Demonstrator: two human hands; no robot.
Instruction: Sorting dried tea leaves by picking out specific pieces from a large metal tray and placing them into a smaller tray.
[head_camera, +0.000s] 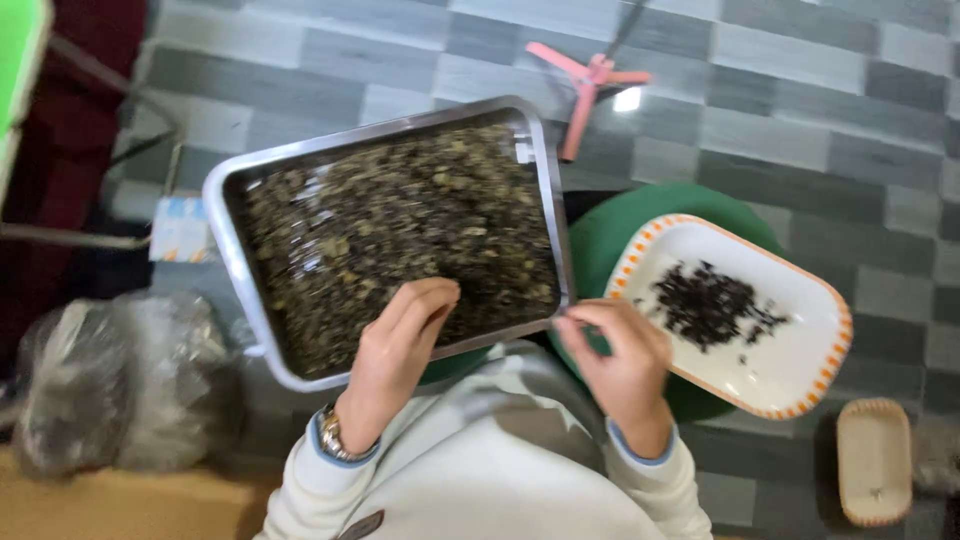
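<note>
Steel, shiny at the rim, forms the big tray that sits tilted across the person's lap, filled almost edge to edge with dry brownish-green bits. The left hand lies over the tray's near edge, fingers curled down onto the bits; whether they pinch anything cannot be told. The right hand hovers just off the tray's near right corner, thumb and forefinger pressed together as if on something tiny, though the piece itself is too small to see. Just beside that hand is a white dish with an orange-dashed border, holding a small heap of dark pieces near its middle, with bare white around them. The dish rests on a green round seat, between the tray and open grey tiled floor. A small tan basket lies near the dish's far corner; a plastic bag slumps left of the tray.
</note>
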